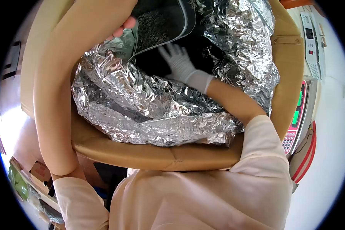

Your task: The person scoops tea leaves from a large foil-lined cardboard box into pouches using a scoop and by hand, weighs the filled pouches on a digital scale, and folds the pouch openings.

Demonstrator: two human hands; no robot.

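A large cardboard box stands in front of me, lined with a crumpled silver foil bag. Inside its mouth is a clear plastic zip bag holding dark, dry, leaf-like bits. My left hand is at the upper left, its bare fingertips curled on the zip bag's edge; the rest of this hand is hidden behind the forearm. Just below the zip bag, over the dark inside of the foil bag, my right hand wears a white glove. Its fingers are spread and it holds nothing.
On the right stands a scale with green displays and a red keypad. A white device with buttons lies beyond it. At the lower left, a small brown box and a green bag sit on a shelf.
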